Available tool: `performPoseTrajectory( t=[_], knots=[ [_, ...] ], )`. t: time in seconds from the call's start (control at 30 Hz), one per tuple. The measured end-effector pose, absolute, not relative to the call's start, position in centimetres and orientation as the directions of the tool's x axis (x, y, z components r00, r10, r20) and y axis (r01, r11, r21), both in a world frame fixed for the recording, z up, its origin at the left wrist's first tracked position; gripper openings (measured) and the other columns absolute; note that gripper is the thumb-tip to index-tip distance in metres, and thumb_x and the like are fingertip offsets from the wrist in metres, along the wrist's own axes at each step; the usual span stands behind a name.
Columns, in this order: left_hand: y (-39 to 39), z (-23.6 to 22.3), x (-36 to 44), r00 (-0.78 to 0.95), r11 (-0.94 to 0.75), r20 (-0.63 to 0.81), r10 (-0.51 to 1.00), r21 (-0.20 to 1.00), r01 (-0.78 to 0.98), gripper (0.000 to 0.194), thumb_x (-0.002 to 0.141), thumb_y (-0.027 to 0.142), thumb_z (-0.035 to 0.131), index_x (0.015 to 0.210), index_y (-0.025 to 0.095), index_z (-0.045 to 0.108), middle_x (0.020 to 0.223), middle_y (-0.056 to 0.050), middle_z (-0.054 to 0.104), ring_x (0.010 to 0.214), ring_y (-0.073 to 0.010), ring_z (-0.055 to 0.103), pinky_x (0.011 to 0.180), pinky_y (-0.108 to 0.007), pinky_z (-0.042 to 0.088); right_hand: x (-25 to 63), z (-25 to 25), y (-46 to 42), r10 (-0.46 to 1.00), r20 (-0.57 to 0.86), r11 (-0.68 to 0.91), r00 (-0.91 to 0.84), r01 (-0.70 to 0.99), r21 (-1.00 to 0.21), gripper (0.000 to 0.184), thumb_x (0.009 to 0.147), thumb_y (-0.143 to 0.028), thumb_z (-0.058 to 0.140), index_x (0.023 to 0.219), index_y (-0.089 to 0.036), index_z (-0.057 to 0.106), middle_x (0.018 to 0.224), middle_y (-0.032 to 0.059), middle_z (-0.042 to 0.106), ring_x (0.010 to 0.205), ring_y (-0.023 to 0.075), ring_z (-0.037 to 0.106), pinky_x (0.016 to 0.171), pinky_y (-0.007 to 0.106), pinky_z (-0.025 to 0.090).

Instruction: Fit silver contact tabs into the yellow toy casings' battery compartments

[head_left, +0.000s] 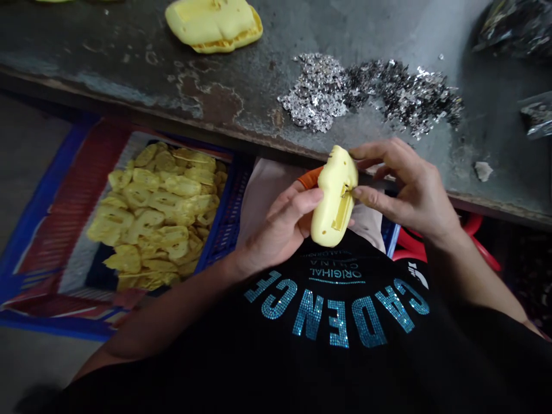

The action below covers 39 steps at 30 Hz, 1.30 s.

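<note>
My left hand [287,227] is closed around a pale yellow plastic housing [330,224], held upright above my lap. The housing has rounded bulges, a few small holes and a long rectangular recess facing me. At the upper end of that recess sits a small metal clip [345,190], partly hidden. My right hand [405,187] has its thumb pressed on the clip, while the index finger reaches to the housing's top right edge. Just beyond, on the bench, lies a pile of small shiny metal clips [319,92], which spreads into a darker heap on the right.
Another yellow housing [211,26] lies farther back on the worn grey metal bench [129,52]. Plastic bags [517,29] of dark parts rest at the right. Below left, a blue crate [56,190] holds many flat yellow pieces [159,201]. Red tubular parts [409,244] show under the bench.
</note>
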<state>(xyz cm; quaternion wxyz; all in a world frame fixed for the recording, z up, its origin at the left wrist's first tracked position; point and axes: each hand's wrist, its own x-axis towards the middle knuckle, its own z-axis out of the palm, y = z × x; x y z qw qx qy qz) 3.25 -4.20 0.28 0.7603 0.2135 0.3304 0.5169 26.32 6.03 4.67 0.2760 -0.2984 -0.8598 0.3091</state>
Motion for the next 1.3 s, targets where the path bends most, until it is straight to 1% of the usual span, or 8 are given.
performPoseTrajectory(
  t=[0.23, 0.4, 0.53, 0.77, 0.87, 0.97, 1.1, 1.3],
  knots=[
    [-5.1, 0.6, 3.7, 0.160, 0.232, -0.174, 0.972, 0.826, -0.513, 0.075, 0.097, 0.049, 0.102, 0.163, 0.028, 0.073, 0.154, -0.012, 0.086, 0.143, -0.0379, 0.083, 0.114, -0.045, 0.072, 25.5, 3.1, 6.3, 0.728, 0.190, 0.456, -0.658, 0.259, -0.852, 0.053, 0.102, -0.055, 0.094, 0.144, -0.028, 0.075, 0.140, 0.0073, 0.081, 0.104, 0.0255, 0.083, 0.091, 0.045, 0.076],
    [-6.0, 0.8, 2.8, 0.114, 0.238, -0.211, 0.971, 0.903, -0.358, 0.069, 0.094, 0.043, 0.106, 0.157, 0.025, 0.084, 0.142, -0.012, 0.091, 0.120, -0.0297, 0.089, 0.094, -0.031, 0.072, 24.8, 0.9, 4.7, 0.801, 0.268, 0.439, -0.535, 0.220, -0.871, 0.059, 0.101, -0.067, 0.092, 0.142, -0.029, 0.072, 0.120, 0.0046, 0.077, 0.094, 0.0229, 0.080, 0.080, 0.039, 0.074],
    [-6.4, 0.8, 2.2, 0.067, 0.264, -0.256, 0.964, 0.939, -0.219, 0.059, 0.097, 0.047, 0.103, 0.149, 0.021, 0.091, 0.124, -0.011, 0.094, 0.090, -0.0226, 0.087, 0.078, -0.027, 0.069, 24.8, -0.5, 4.2, 0.802, 0.371, 0.505, -0.469, 0.198, -0.840, 0.049, 0.103, -0.046, 0.090, 0.145, -0.028, 0.071, 0.119, 0.0039, 0.076, 0.093, 0.0205, 0.080, 0.078, 0.034, 0.072],
    [-5.1, 0.3, 2.3, -0.018, 0.222, -0.229, 0.973, 0.958, -0.180, 0.028, 0.094, 0.043, 0.104, 0.111, 0.021, 0.099, 0.127, -0.011, 0.095, 0.129, -0.0361, 0.088, 0.124, -0.042, 0.067, 24.7, -0.8, 4.6, 0.786, 0.414, 0.564, -0.459, 0.257, -0.785, 0.050, 0.100, -0.029, 0.083, 0.147, -0.025, 0.070, 0.128, 0.0064, 0.080, 0.095, 0.0199, 0.080, 0.082, 0.035, 0.071],
    [-4.1, -0.5, 1.8, 0.047, 0.321, -0.327, 0.944, 0.875, -0.364, 0.038, 0.085, 0.040, 0.111, 0.113, 0.022, 0.092, 0.125, -0.012, 0.095, 0.124, -0.0366, 0.090, 0.114, -0.045, 0.073, 25.5, -0.5, 5.7, 0.755, 0.377, 0.575, -0.537, 0.266, -0.774, 0.051, 0.107, -0.034, 0.081, 0.156, -0.026, 0.068, 0.138, 0.0096, 0.082, 0.105, 0.0223, 0.081, 0.088, 0.038, 0.071],
    [-3.2, -0.8, 1.0, 0.083, 0.377, -0.395, 0.915, 0.763, -0.525, 0.063, 0.081, 0.038, 0.113, 0.134, 0.030, 0.080, 0.131, -0.008, 0.094, 0.116, -0.0362, 0.093, 0.100, -0.046, 0.077, 28.4, -0.1, 8.0, 0.734, 0.382, 0.645, -0.561, 0.400, -0.651, 0.039, 0.114, -0.038, 0.077, 0.153, -0.029, 0.075, 0.139, 0.0103, 0.083, 0.117, 0.0272, 0.080, 0.100, 0.046, 0.069],
    [-2.2, -0.2, 0.2, 0.061, 0.378, -0.423, 0.904, 0.725, -0.576, 0.072, 0.095, 0.041, 0.100, 0.160, 0.036, 0.069, 0.142, -0.007, 0.091, 0.121, -0.0376, 0.092, 0.105, -0.050, 0.078, 32.9, 0.1, 11.4, 0.819, 0.364, 0.548, -0.443, 0.793, -0.266, 0.013, 0.114, -0.036, 0.076, 0.114, -0.032, 0.088, 0.125, 0.0081, 0.084, 0.127, 0.0377, 0.070, 0.116, 0.069, 0.056],
    [-1.9, 0.2, 0.3, 0.073, 0.440, -0.492, 0.867, 0.691, -0.573, 0.076, 0.093, 0.044, 0.101, 0.161, 0.031, 0.069, 0.143, -0.008, 0.091, 0.123, -0.0390, 0.091, 0.107, -0.051, 0.076, 34.3, -0.2, 13.2, 0.793, 0.309, 0.581, -0.525, 0.805, -0.125, 0.015, 0.114, -0.035, 0.075, 0.104, -0.030, 0.084, 0.126, 0.0084, 0.083, 0.128, 0.0407, 0.066, 0.113, 0.072, 0.052]
  ],
)
